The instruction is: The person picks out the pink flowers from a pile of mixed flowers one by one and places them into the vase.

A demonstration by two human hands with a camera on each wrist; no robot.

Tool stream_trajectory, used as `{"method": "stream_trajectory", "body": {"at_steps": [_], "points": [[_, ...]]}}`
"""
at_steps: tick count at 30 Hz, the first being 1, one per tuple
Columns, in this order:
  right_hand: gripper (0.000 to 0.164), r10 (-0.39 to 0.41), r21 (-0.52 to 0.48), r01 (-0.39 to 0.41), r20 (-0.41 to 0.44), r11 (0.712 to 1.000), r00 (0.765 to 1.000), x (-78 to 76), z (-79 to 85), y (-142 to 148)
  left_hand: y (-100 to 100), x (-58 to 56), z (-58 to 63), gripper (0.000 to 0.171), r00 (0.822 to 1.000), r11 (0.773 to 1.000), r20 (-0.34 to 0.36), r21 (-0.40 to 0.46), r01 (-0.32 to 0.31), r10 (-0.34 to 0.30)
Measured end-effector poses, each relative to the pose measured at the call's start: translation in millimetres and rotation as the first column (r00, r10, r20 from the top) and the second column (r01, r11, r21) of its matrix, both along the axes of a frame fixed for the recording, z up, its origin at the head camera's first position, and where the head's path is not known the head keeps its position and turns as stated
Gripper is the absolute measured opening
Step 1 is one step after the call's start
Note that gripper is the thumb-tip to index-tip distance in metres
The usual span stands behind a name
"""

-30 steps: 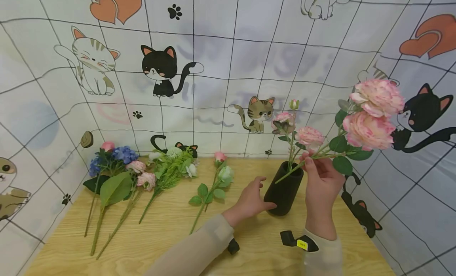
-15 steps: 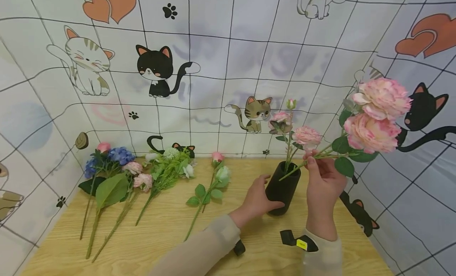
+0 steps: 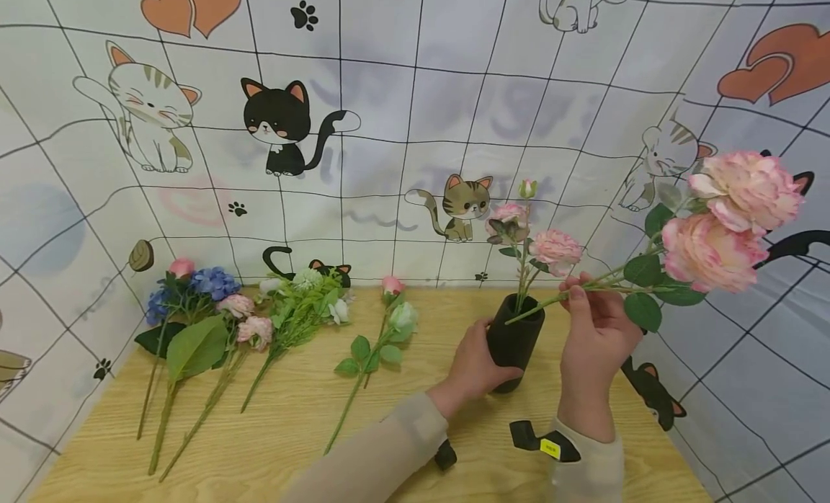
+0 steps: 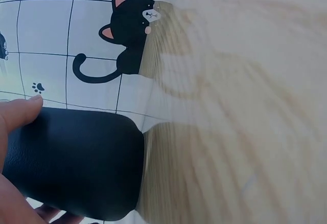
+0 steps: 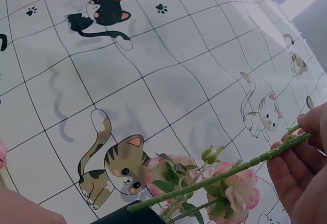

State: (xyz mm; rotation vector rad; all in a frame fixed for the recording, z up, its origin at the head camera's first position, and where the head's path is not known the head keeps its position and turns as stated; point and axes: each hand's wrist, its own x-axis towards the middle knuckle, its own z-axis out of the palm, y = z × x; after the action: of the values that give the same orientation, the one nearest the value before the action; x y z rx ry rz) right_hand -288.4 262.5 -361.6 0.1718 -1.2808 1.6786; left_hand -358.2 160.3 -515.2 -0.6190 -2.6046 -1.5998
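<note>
A dark vase (image 3: 516,348) stands on the wooden table, holding a stem of pink flowers (image 3: 555,249) with a small bud. My left hand (image 3: 475,366) grips the vase's side, thumb and fingers round it; the left wrist view shows its smooth black wall (image 4: 82,157). Between thumb and fingertips my right hand (image 3: 598,344) pinches the green stem of a two-headed pink peony (image 3: 713,251). That stem slants down to the left, and its cut end overlaps the vase mouth. In the right wrist view the bare stem (image 5: 225,178) crosses in front of the flowers in the vase.
On the table's left lie blue hydrangeas (image 3: 216,282) with a big leaf, pale pink flowers (image 3: 255,331) and a leafy green-white spray (image 3: 308,308). Further right are a pale green rose (image 3: 403,319) and a pink bud (image 3: 392,285). A cat-print cloth (image 3: 382,128) hangs behind.
My left hand has closed in on the vase and now wraps its side. The right hand has shifted slightly right, and the peony heads have swung right and a little lower.
</note>
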Motion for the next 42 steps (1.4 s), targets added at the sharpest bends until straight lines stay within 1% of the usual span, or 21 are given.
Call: {"method": "stream_trajectory", "body": {"at_steps": [5,9,15,23,26,28,30,35,36,40,42], "points": [[0.025,-0.03,-0.009,0.03,-0.039,1.0,0.999,0.5,2.1,-2.4,7.1,0.7,-0.1,0.098,0.999,0.999,-0.009,-0.006,-0.033,0.033],[0.021,-0.026,-0.018,0.025,-0.054,1.0,0.998,0.0,2.3,-3.6,11.7,2.0,1.4,0.099,0.999,0.999,0.013,0.003,-0.051,0.051],[0.017,-0.053,-0.009,0.052,-0.058,0.999,0.997,-0.9,1.7,-1.8,14.3,2.0,0.1,0.1,0.999,0.998,0.022,0.041,-0.044,0.044],[0.017,-0.048,-0.037,0.046,-0.067,0.998,0.997,-1.3,0.8,-4.3,9.5,-2.4,-7.4,0.102,0.999,0.999,-0.018,-0.029,-0.038,0.038],[0.018,-0.064,-0.04,0.061,-0.059,0.997,0.996,-1.3,0.0,-5.3,8.2,-2.5,-8.7,0.102,0.999,0.999,-0.012,-0.029,-0.033,0.032],[0.019,-0.059,-0.058,0.056,-0.056,0.997,0.997,-1.3,-0.4,-5.1,8.1,-2.1,-8.9,0.101,1.0,0.999,-0.008,-0.03,-0.03,0.03],[0.02,-0.078,-0.056,0.075,-0.045,0.996,0.996,-0.7,-0.6,-4.3,8.3,-1.3,-8.7,0.101,1.0,0.999,-0.006,-0.029,-0.03,0.03],[0.023,-0.106,-0.064,0.104,-0.03,0.993,0.994,0.6,-0.4,-1.5,8.7,0.8,-7.6,0.1,0.999,0.999,-0.019,-0.021,-0.029,0.029],[0.023,-0.091,-0.081,0.088,-0.036,0.993,0.995,0.2,-0.4,-1.1,8.5,1.1,-7.2,0.1,0.999,0.999,-0.021,-0.021,-0.029,0.029],[0.024,-0.054,-0.092,0.051,-0.034,0.994,0.998,-3.9,-1.8,-0.1,7.3,2.7,-6.1,0.1,1.0,1.0,-0.014,-0.014,-0.028,0.027],[0.023,-0.052,-0.062,0.049,-0.051,0.997,0.997,-7.4,-3.0,0.5,7.3,2.5,-6.7,0.1,1.0,1.0,-0.014,-0.013,-0.027,0.027]]}}
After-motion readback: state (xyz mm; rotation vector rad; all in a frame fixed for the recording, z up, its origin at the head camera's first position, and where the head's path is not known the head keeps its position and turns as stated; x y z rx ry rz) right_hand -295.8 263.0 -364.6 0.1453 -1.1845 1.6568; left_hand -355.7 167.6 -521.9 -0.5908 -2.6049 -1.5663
